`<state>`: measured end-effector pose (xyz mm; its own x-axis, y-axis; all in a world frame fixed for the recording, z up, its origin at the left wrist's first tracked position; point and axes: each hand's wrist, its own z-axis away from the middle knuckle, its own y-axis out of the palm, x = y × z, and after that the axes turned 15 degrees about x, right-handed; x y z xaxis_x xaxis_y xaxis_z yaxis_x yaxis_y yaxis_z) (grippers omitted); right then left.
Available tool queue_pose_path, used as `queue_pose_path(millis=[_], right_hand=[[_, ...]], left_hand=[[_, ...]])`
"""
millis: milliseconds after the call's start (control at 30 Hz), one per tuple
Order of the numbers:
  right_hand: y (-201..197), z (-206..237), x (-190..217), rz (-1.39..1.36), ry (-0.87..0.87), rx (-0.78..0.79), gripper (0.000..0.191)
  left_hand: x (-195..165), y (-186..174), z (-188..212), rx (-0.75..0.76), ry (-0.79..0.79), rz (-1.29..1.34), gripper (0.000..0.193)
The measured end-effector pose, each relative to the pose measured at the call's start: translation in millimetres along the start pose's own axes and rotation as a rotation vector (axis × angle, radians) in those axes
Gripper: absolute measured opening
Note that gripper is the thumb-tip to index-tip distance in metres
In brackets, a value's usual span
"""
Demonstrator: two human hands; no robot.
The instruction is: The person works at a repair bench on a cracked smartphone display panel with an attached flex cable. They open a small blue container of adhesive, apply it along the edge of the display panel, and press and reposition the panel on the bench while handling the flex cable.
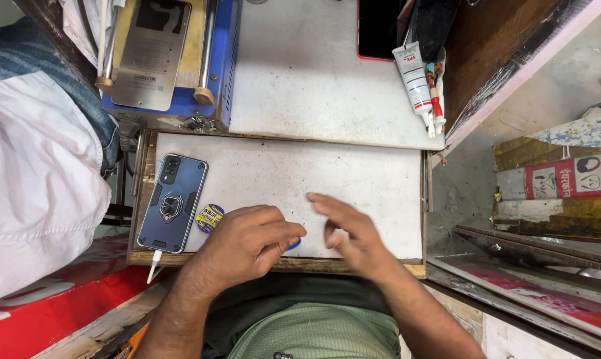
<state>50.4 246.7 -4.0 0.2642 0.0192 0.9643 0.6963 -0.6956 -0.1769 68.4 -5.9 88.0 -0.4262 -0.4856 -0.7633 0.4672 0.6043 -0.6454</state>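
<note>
I am pinching a small blue pick (294,244) in my left hand (247,242), the grip closed tight on it with only its tip showing past thumb and finger, low against the near edge of the worktop (353,173) so that the piece is staying steady. My right hand (350,233) is hovering just beside it, fingers (327,203) loosely spread and holding nothing, close enough to meet the pick; it is blurred, so I cannot tell whether it is touching the board. Left of my left hand a round sticker (209,217) is lying flat, and just past it a phone (173,203) in a dark blue ring case is lying back up, a white cable (155,261) plugged in at its near end, set aside at the board's left so the middle is staying free. Farther off, on the upper board, a blue machine (171,56) with a metal plate is sitting at the left, while a white glue tube (413,76), a red tool (434,93) and a dark screen (380,26) are lying at the right, within reach but well apart from my hands.
</note>
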Motion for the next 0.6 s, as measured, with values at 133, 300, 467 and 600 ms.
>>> queue_pose_path(millis=[133, 300, 467, 600], right_hand=[[11.3, -4.9, -1.8, 0.17, 0.0, 0.158, 0.051], [-2.0, 10.9, -31.3, -0.068, 0.213, 0.066, 0.034], [-8.0, 26.5, -42.0, -0.357, -0.009, -0.075, 0.034], [-6.2, 14.5, -19.9, -0.484, -0.029, -0.141, 0.032]], left_hand=[[-0.8, -2.8, 4.2, 0.031, 0.022, 0.034, 0.028], [5.0, -6.6, 11.2, 0.002, 0.018, 0.135, 0.018], [9.4, -1.9, 12.7, 0.0, 0.028, 0.167, 0.018], [6.9, -1.2, 11.7, 0.04, 0.045, 0.198, 0.017]])
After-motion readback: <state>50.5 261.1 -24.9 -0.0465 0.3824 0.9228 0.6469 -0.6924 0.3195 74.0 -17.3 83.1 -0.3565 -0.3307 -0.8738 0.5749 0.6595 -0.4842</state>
